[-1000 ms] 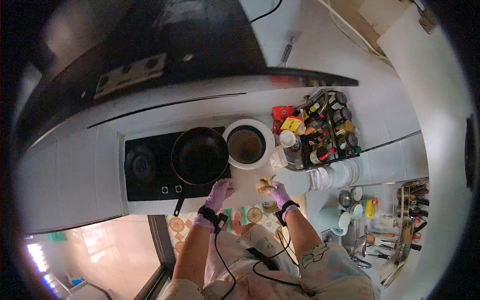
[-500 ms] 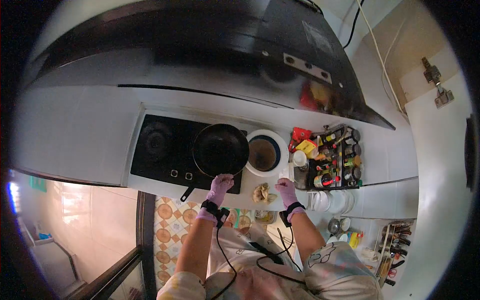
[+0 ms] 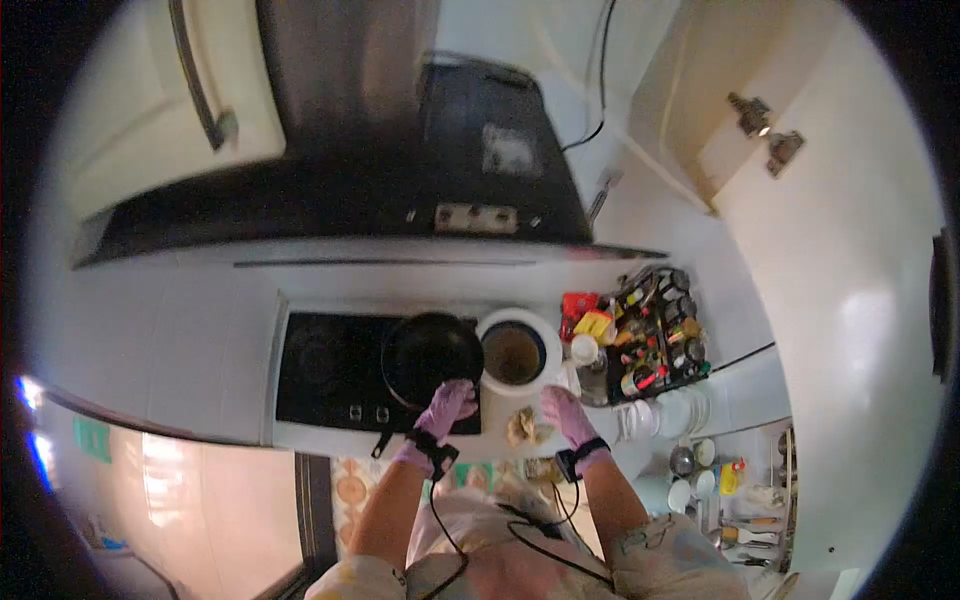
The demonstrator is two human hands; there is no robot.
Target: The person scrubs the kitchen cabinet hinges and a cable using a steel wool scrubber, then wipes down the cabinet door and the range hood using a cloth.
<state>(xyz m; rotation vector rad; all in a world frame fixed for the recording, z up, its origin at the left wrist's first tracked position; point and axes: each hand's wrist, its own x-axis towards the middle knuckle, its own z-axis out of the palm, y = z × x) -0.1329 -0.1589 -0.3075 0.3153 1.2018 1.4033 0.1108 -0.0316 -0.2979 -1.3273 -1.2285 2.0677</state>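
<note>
My left hand (image 3: 449,406), in a pink glove, has its fingers curled closed and overlaps the lower right rim of a black frying pan (image 3: 430,355). The pan sits over the right side of the cooktop, its handle (image 3: 382,443) pointing down and left. My right hand (image 3: 565,414), also gloved in pink, is curled closed over the counter, with no object showing in it. Between the two hands lies a crumpled, brownish bundle (image 3: 522,427). Just beyond it stands a round white pot (image 3: 554,345) with brown contents, right beside the pan.
A black cooktop (image 3: 320,365) lies at left under a dark range hood (image 3: 340,205). At right are a white cup (image 3: 584,349), a rack of seasoning bottles (image 3: 660,345) and stacked plates (image 3: 680,412). An open cabinet door (image 3: 850,300) stands far right. Cables run from my wrist bands.
The view has tilted upward, so the counter and its things sit lower in the picture. My left hand now overlaps the pan's rim more; both hands stay closed.
</note>
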